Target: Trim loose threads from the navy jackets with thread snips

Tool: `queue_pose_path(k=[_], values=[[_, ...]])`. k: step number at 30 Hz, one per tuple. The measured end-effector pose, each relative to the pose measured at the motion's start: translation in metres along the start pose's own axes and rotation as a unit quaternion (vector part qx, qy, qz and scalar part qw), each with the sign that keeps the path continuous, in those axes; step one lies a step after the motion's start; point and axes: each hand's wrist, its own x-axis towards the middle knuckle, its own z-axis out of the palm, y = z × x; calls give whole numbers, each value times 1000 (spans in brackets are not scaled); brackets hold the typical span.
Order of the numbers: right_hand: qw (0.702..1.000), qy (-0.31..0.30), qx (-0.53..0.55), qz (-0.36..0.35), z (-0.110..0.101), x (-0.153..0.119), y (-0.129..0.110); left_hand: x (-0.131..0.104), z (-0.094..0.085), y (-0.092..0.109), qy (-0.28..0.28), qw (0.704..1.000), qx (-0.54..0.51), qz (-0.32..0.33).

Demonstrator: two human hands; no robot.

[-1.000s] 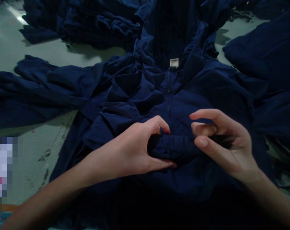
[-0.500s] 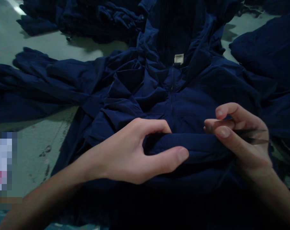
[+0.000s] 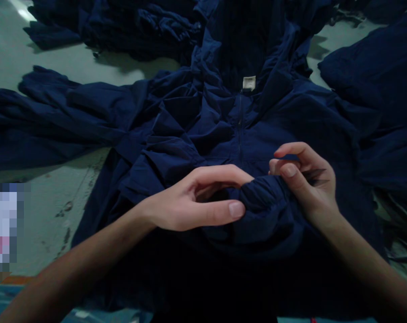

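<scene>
A navy blue hooded jacket (image 3: 270,134) lies front up, with a zip down the chest and a white label (image 3: 249,83) at the neck. My left hand (image 3: 196,197) is curled round a gathered edge of its lower part, thumb on the near side and fingers on the far side. Thumb and fingertips of my right hand (image 3: 306,179) pinch the same bunched cloth a little to the right. Two dark pointed blades, seemingly thread snips (image 3: 319,176), stick out between the right palm and fingers. Their handle is mostly hidden.
More navy garments (image 3: 122,27) are heaped at the back left, and another dark blue pile (image 3: 374,67) lies on the right. The pale table (image 3: 75,202) shows scuffs at the left. A blurred-out patch (image 3: 1,229) covers something at the left edge.
My right hand has moved left, closer to my left hand. The stretched edge between them is now bunched into gathers. My left hand has shifted slightly and its thumb rests on the cloth.
</scene>
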Motion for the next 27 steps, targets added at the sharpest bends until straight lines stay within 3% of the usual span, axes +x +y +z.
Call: queue_pose_path(k=[6, 10, 14, 20, 22, 27], values=[[995, 12, -69, -72, -2, -4, -4, 5, 0, -3, 20, 997, 69, -39], [987, -68, -107, -99, -1, -10, -10, 6, 4, -2, 21, 991, 98, -93], [983, -121, -110, -86, 2, -11, -12, 7, 6, -5, 42, 990, 92, -103], [990, -132, 3, -39, 2, -12, -12, 9, 1, -9, -33, 984, 102, -143], [991, -129, 29, -33, 2, -12, -11, 11, 3, -13, -26, 992, 84, -90], [989, -124, 71, -35, 10, -9, -2, 15, 10, -32, 88, 987, 65, 116]])
